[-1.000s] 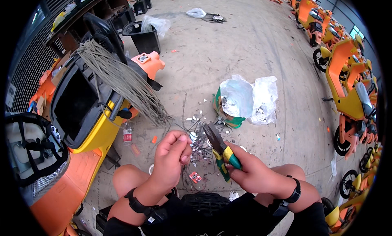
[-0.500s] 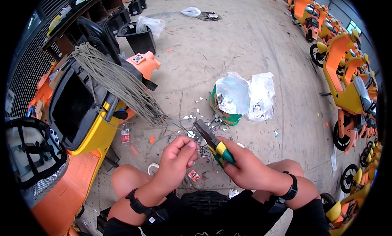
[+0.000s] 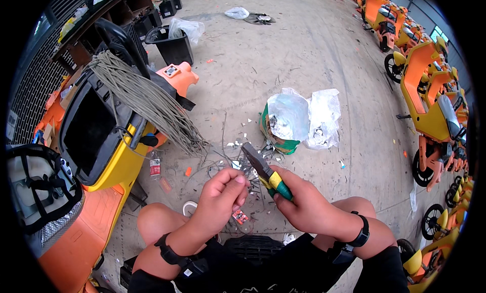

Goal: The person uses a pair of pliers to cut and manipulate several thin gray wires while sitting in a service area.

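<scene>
The right hand (image 3: 298,197) grips green-and-yellow pliers (image 3: 262,167) near centre; the left hand (image 3: 221,197), just left, pinches, on what I cannot tell. Left lies a red-labelled bottle (image 3: 155,167); near, a printed red packet (image 3: 240,217).

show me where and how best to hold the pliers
Grip the pliers by the green-and-yellow handles, likely best from the lower right: they slant down that way, into the right hand, while the dark head points up and left.
</scene>
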`<state>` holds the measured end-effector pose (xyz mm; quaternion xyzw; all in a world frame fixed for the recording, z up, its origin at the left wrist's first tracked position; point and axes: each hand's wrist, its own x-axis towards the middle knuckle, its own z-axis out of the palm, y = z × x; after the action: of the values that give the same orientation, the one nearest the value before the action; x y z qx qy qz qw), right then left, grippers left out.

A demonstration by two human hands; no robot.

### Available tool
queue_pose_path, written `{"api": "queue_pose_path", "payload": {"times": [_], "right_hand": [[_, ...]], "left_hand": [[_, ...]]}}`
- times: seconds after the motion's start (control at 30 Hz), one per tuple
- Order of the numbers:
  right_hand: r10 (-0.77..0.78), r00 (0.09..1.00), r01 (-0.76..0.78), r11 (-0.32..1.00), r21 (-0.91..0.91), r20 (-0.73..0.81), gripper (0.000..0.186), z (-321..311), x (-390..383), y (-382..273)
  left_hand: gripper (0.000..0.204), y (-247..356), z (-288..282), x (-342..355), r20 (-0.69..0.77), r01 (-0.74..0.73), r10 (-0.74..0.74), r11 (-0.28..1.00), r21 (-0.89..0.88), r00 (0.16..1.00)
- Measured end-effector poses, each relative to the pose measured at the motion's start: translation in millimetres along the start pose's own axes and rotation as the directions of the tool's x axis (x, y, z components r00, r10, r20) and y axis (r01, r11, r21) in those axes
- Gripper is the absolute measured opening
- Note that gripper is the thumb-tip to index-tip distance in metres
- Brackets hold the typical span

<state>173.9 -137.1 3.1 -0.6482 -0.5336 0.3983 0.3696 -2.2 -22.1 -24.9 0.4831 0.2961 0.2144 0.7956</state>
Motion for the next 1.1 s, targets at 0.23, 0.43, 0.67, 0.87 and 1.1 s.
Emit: {"api": "queue_pose_path", "payload": {"times": [0.23, 0.43, 0.67, 0.87, 1.1], "right_hand": [[-0.181, 0.982, 0.16, 0.952, -0.261, -0.058, 0.067, 7.7, -0.3, 2.7], [-0.236, 0.97, 0.195, 0.892, -0.409, -0.051, 0.07, 15.1, -2.8, 1.1], [0.005, 0.985, 0.019, 0.99, -0.137, 0.174, 0.057, 11.5, -4.3, -5.7], [-0.001, 0.98, 0.011, 0.999, -0.053, 0.197, 0.05, 12.1, -0.1, -4.3], [0.104, 0.933, -0.192, 0.954, 0.232, 0.344, 0.039, 2.7, 3.4, -13.0]], "left_hand": [[0.017, -6.7, -0.1, 2.6, 0.025, -0.117, 0.116, 0.993, 0.03, 0.993], [0.014, -3.7, -5.1, 1.1, -0.032, -0.063, 0.066, 0.996, 0.068, 0.997], [0.011, -6.8, -6.8, 0.5, -0.06, 0.07, -0.082, 0.98, -0.184, 0.995], [0.01, 0.3, -14.3, -3.0, 0.012, 0.137, -0.142, 0.929, -0.344, 0.99], [0.01, 8.3, -17.5, -9.3, 0.086, 0.129, -0.102, 0.896, -0.424, 0.991]]}}
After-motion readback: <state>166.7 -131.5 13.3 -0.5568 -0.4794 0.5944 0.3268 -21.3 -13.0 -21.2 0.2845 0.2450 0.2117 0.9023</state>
